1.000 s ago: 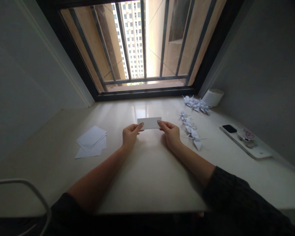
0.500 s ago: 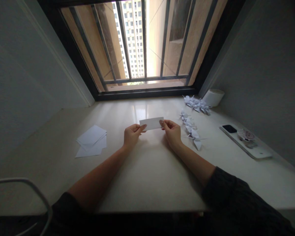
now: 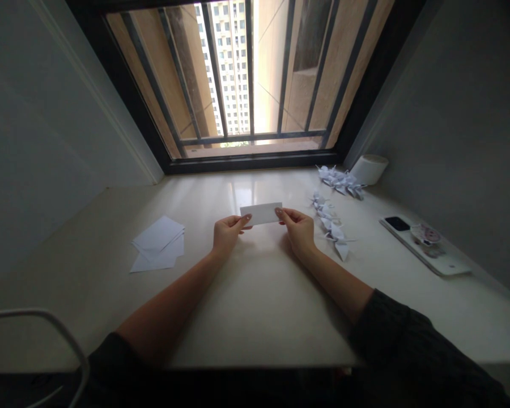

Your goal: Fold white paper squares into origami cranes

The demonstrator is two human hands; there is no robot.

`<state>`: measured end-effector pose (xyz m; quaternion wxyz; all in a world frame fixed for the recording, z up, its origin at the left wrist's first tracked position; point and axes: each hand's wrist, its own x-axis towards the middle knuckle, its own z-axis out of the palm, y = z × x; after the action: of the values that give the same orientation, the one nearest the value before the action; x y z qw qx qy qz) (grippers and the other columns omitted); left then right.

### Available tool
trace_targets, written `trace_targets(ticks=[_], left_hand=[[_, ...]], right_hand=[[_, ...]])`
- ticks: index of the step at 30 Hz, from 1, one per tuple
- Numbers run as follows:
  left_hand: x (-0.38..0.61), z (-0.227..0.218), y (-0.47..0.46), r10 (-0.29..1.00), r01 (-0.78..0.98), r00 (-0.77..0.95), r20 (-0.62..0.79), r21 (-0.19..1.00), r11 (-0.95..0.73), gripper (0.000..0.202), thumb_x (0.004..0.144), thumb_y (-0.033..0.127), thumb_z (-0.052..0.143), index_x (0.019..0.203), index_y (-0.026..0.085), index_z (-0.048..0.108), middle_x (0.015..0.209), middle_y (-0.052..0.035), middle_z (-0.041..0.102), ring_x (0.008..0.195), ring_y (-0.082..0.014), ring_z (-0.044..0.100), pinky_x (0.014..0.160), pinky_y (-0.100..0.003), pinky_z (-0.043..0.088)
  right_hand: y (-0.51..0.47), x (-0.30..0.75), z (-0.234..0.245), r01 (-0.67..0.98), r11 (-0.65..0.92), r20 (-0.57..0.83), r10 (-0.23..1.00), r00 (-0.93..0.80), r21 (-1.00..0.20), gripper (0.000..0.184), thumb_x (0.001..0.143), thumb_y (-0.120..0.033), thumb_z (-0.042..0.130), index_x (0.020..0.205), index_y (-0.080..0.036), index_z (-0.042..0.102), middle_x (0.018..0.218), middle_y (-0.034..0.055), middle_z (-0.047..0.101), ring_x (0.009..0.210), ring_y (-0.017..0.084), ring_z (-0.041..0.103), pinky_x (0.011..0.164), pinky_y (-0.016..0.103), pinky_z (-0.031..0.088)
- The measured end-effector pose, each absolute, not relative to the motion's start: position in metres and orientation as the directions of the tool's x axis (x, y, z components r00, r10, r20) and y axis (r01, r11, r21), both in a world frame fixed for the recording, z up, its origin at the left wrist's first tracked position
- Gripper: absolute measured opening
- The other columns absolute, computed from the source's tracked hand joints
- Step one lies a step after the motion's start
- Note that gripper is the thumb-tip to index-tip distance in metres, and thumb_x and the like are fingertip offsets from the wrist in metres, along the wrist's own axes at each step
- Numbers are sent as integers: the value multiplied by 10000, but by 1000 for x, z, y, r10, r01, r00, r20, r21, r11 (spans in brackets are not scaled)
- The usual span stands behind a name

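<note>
A narrow white strip of folded paper (image 3: pixel 262 213) is stretched level between my hands, over the pale sill. My left hand (image 3: pixel 229 231) pinches its left end, thumb on top and fingers underneath. The right end is gripped the same way by my right hand (image 3: pixel 297 226). Just right of that hand runs a row of white folded paper cranes (image 3: pixel 331 222). Off to the left of my left hand lies a small pile of white paper sheets (image 3: pixel 159 238).
More paper cranes (image 3: pixel 340 181) are bunched at the back right, against a white roll (image 3: pixel 369 169). A phone (image 3: pixel 425 245) with a round grip lies at the right. A barred window (image 3: pixel 250 164) closes the far side. A white cable (image 3: pixel 63 328) loops at lower left.
Almost nothing differs. Both hands keep hold of the paper strip, which has shifted very slightly to the left.
</note>
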<state>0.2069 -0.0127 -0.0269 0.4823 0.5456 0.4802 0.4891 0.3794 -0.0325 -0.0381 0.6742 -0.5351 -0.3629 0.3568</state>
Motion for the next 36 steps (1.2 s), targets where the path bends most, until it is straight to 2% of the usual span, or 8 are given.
trace_targets(ticks=[8, 15, 17, 20, 22, 24, 26, 36], left_hand=[[208, -25, -16, 991, 117, 114, 76, 989, -89, 389, 673, 529, 670, 698, 142, 647, 689, -79, 699, 711, -230, 687, 541, -237, 418], [205, -29, -21, 936, 337, 270, 224, 889, -310, 352, 699, 505, 653, 693, 154, 643, 640, -24, 679, 611, -170, 640, 492, -217, 386], [206, -30, -21, 938, 295, 252, 237, 905, -307, 348, 703, 499, 650, 707, 151, 655, 647, -15, 672, 610, -157, 618, 502, -218, 398], [208, -30, -21, 951, 138, 200, 237, 954, -266, 339, 708, 473, 655, 800, 147, 672, 759, -25, 693, 694, -161, 626, 585, -232, 453], [210, -30, -20, 954, 68, 171, 245, 963, -260, 334, 712, 453, 659, 840, 145, 673, 810, -35, 698, 746, -168, 633, 649, -248, 476], [210, -31, -20, 956, 44, 142, 257, 963, -265, 329, 710, 442, 664, 846, 143, 673, 815, -39, 698, 764, -173, 636, 676, -260, 483], [210, -32, -20, 957, 46, 129, 262, 962, -269, 324, 704, 433, 672, 839, 139, 673, 806, -41, 698, 759, -177, 636, 672, -263, 484], [209, -31, -21, 963, 11, 159, 218, 975, -222, 323, 712, 432, 666, 838, 135, 663, 825, -52, 702, 746, -172, 637, 660, -266, 485]], right_hand=[[-31, 380, -40, -111, 199, 124, 871, 474, -974, 351, 618, -466, 719, 765, -148, 706, 692, 46, 672, 591, 137, 542, 564, 279, 440], [-30, 384, -39, -10, 244, 214, 871, 441, -970, 309, 683, -471, 665, 715, -165, 640, 639, 4, 594, 585, 115, 515, 557, 245, 428], [-31, 383, -36, -85, 240, 186, 893, 411, -967, 303, 686, -470, 665, 721, -170, 639, 659, 3, 591, 606, 115, 521, 559, 239, 438], [-35, 378, -30, -273, 187, 99, 947, 306, -944, 298, 672, -455, 690, 797, -186, 655, 734, 5, 612, 667, 123, 552, 604, 253, 483], [-39, 372, -27, -335, 121, 48, 975, 217, -935, 280, 632, -427, 735, 742, -182, 655, 698, -3, 602, 670, 124, 556, 637, 270, 506], [-42, 367, -26, -318, 50, 15, 994, 112, -947, 273, 606, -409, 760, 665, -166, 650, 672, 7, 610, 658, 125, 563, 655, 279, 512], [-44, 364, -26, -293, 19, -5, 997, 82, -956, 278, 603, -417, 759, 642, -162, 656, 660, 17, 625, 644, 129, 570, 639, 278, 505], [-43, 368, -28, -140, 40, 19, 989, 145, -989, 296, 604, -448, 748, 594, -159, 680, 636, 47, 663, 581, 127, 546, 579, 275, 437]])
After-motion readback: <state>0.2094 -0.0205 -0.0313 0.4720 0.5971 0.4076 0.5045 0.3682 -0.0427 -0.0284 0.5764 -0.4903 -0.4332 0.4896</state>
